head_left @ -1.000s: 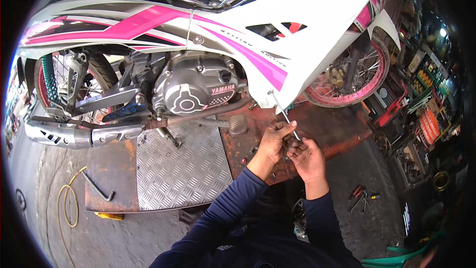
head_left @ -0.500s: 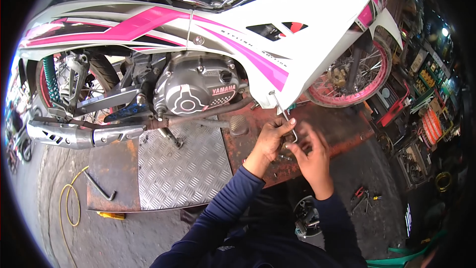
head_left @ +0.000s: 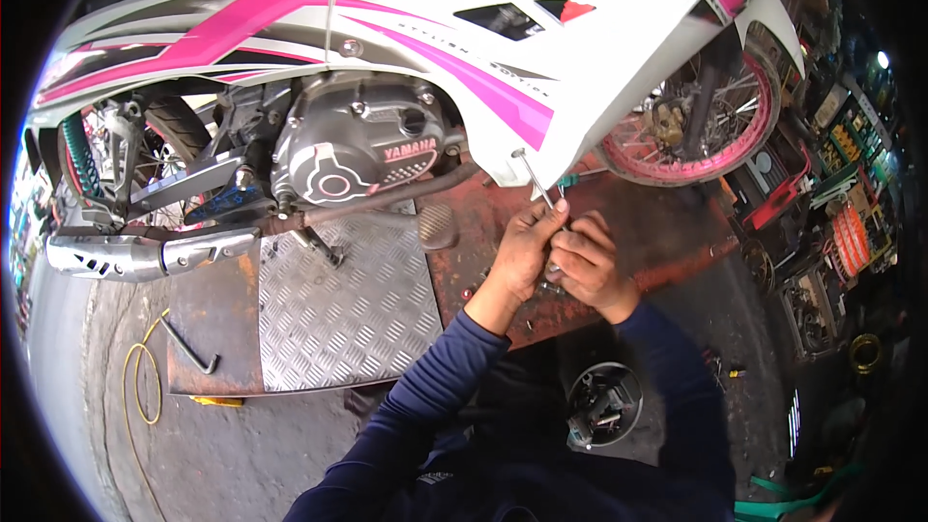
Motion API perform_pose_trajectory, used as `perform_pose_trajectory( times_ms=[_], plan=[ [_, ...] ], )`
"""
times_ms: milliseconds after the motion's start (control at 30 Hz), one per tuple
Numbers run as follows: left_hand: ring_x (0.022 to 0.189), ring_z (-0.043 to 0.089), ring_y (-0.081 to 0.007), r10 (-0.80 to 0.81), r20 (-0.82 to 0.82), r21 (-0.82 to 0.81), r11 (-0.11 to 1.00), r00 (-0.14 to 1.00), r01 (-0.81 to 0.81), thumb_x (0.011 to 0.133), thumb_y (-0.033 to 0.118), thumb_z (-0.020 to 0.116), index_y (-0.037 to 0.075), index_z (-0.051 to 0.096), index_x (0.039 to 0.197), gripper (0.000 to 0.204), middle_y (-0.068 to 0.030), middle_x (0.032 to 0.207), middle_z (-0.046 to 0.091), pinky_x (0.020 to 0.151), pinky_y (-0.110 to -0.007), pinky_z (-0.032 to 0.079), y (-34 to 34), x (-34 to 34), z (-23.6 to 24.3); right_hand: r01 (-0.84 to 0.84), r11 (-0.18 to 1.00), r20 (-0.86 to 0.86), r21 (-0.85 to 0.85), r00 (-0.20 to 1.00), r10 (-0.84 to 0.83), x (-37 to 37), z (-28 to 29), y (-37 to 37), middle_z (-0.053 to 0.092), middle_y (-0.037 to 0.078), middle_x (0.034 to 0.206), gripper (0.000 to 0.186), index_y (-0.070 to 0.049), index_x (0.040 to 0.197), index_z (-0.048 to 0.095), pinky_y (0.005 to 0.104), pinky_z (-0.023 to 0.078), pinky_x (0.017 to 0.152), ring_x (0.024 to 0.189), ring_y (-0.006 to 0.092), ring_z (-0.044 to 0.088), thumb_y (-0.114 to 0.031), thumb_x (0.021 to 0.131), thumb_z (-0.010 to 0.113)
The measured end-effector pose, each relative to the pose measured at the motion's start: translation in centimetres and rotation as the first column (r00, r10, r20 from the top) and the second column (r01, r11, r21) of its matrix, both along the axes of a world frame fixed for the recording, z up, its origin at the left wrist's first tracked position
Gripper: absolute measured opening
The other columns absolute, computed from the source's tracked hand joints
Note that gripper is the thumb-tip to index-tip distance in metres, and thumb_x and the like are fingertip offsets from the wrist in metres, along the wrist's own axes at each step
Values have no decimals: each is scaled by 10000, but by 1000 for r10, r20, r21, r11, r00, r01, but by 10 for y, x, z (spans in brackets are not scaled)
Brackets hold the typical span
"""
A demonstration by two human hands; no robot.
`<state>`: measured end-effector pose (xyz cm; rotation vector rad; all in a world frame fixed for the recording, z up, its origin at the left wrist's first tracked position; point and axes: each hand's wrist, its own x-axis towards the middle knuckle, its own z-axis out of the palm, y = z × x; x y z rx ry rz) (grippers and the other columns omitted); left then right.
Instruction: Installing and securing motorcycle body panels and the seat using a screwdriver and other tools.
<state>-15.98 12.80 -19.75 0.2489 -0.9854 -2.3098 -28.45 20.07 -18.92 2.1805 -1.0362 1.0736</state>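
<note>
A slim L-shaped metal wrench (head_left: 537,183) slants down from the lower corner of the white-and-pink motorcycle fairing (head_left: 580,77), its upper end at a fastener there. My left hand (head_left: 522,253) is closed round the wrench shaft, thumb on top. My right hand (head_left: 586,257) is closed beside it, fingers curled on the lower, bent end, which they hide. Behind the fairing's tip a small teal part (head_left: 568,180) shows. The grey engine cover (head_left: 358,150) and a rubber foot pedal (head_left: 437,227) lie left of my hands.
The motorcycle stands on a rusty red platform (head_left: 667,232) with a diamond-plate panel (head_left: 348,319). A bent black bar (head_left: 188,343) lies at its left end, near a yellow hose (head_left: 135,377). A round bin (head_left: 638,411) of parts stands below. Tools crowd a rack (head_left: 841,145) at right.
My right hand, blurred and with its fingers apart before, has closed on the lower end of the wrench. My left hand keeps its grip. The view has shifted slightly.
</note>
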Motion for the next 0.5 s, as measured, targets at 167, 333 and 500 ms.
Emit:
perform_pose_trajectory(
  times_ms=[167, 333, 500],
  plan=[
    [409, 388, -34, 33, -6, -15, 999, 999, -33, 987, 316, 547, 91, 584, 859, 261, 34, 622, 500, 322, -185, 241, 4, 4, -2, 10, 997, 223, -78, 975, 8, 21, -26, -6, 606, 53, 908, 117, -38, 808, 613, 409, 442, 730, 734, 246, 539, -52, 697, 645],
    [462, 440, -51, -2, -23, -94, 996, 1000, 0, 990, 315, 543, 69, 595, 863, 282, 11, 663, 532, 335, -189, 283, -4, 2, 4, 6, 993, 335, -120, 942, 35, 23, -32, -10, 618, 71, 893, 146, -34, 828, 606, 415, 442, 741, 747, 257, 551, -39, 690, 655],
    [543, 486, -50, -12, 28, -144, 989, 1000, 16, 983, 320, 557, 60, 614, 902, 279, 5, 714, 569, 408, -188, 347, -13, -2, -5, 103, 983, 559, -155, 829, 2, 41, -42, -14, 611, 105, 877, 68, -7, 851, 582, 399, 449, 668, 700, 279, 546, -64, 854, 617]
  ],
)
